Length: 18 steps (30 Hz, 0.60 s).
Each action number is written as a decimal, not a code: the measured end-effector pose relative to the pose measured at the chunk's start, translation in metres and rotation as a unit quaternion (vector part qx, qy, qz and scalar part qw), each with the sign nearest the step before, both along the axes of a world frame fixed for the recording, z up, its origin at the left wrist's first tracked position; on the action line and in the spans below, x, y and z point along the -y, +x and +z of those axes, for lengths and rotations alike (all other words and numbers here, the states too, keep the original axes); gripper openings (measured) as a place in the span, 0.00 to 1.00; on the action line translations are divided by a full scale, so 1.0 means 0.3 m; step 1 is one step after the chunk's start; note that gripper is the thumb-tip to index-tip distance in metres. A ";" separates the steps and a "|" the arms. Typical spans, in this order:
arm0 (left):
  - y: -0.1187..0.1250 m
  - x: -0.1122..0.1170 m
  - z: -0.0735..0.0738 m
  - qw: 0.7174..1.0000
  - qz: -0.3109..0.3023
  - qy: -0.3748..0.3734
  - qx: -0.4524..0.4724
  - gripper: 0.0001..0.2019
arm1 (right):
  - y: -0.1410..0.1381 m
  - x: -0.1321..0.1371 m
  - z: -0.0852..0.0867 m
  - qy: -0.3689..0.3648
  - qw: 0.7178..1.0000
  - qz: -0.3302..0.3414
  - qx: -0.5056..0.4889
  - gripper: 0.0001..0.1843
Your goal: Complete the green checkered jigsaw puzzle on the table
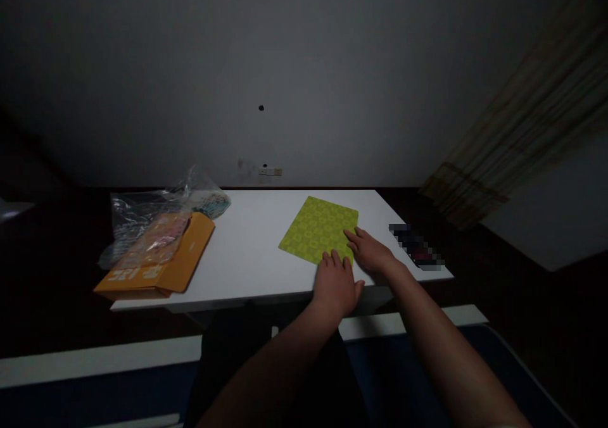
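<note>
A square sheet of yellow-green patterned paper (318,225) lies flat on the white table, turned at a slant. My left hand (335,282) rests at its near edge, fingertips on the paper and thumb out to the right. On the right edge of the sheet lies my right hand (370,251), with its fingers stretched toward the left. Both hands are open and close together, and neither grasps anything. The near right corner of the paper is partly hidden by the hands.
An orange cardboard box (194,251) stands at the left end of the white table (247,251), with clear plastic bags (142,225) over and behind it. A dark, pixelated object (417,247) lies near the right edge. Behind is a wall with sockets (270,171).
</note>
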<state>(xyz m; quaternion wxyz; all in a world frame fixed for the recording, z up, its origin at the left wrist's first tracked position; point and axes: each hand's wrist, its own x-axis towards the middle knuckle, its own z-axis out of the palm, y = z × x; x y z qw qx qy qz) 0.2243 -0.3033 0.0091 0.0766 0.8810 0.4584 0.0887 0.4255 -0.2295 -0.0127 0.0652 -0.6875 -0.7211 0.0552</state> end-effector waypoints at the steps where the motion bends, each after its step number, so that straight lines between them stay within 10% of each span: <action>1: 0.008 -0.021 0.014 1.000 -0.018 0.001 0.008 0.34 | 0.017 -0.010 0.017 0.003 1.000 -0.002 0.006 0.32; 6: -0.072 -0.219 0.058 0.998 -0.033 0.014 0.044 0.23 | -0.044 0.009 0.053 0.072 0.997 0.031 0.012 0.26; 11: -0.198 -0.425 0.001 1.000 -0.011 0.001 -0.003 0.36 | -0.201 0.072 -0.049 0.059 0.998 0.027 -0.015 0.41; 18: -0.076 -0.458 -0.063 0.999 0.018 -0.044 -0.008 0.41 | -0.071 0.043 -0.091 0.021 1.000 0.019 -0.007 0.43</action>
